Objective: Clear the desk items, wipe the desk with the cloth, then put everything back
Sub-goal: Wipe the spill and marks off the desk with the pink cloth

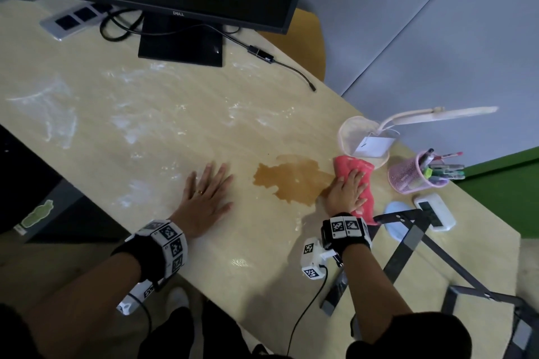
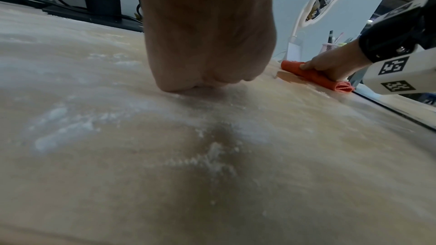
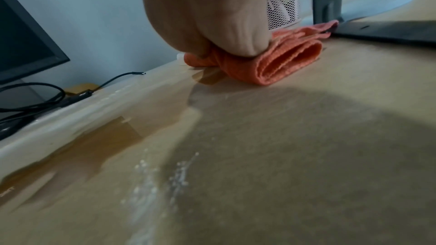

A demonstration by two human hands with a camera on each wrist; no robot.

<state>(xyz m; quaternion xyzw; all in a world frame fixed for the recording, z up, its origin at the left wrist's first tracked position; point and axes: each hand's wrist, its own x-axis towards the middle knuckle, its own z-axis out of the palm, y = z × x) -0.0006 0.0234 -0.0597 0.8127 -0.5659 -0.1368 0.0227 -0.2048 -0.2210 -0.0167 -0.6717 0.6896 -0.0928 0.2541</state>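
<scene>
- Wiping stage, I judge: the middle of the desk is bare of items, and the lamp, pen cup, remote and a dark folding stand sit bunched at the right end.
- Hardly any wiping looks done: the brown spill is whole, and white powdery smears spread over the left and middle.
- Left to do: mop the spill, clear the smears, then put the items back in place.
- My right hand lies palm-down on the folded red cloth, fingers straight and close together, pressing it flat, not gripping.
- Cloth sits at the spill's right edge, just beside the lamp base; its near end reaches the stand.
- My left hand rests flat on the bare desk left of the spill, fingers spread, holding nothing, well apart from the cloth.
- Both forearms reach in from the near edge, wrists low.
</scene>
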